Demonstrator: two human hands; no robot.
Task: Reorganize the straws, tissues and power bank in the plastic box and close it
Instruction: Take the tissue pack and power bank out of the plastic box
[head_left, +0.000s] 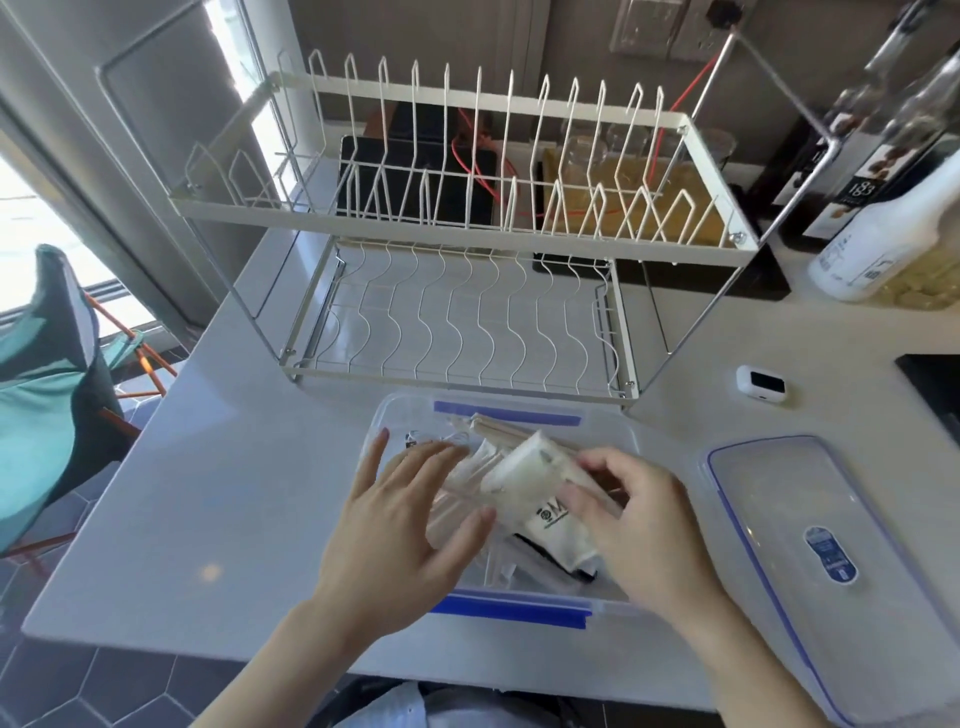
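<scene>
While the plastic box (613, 431) is sitting open on the desk (249, 493), both hands are working over it.

Right hand (644, 525) is pinching a white tissue pack (524, 467) above the box; left hand (410, 525) is lying open, fingers spread, on the wrapped straws (457, 499) inside. Lid (810, 545) is lying flat on the desk just right of the box. White power bank (761, 383) is resting on the desk, outside the box, near the dish rack (467, 228).
</scene>
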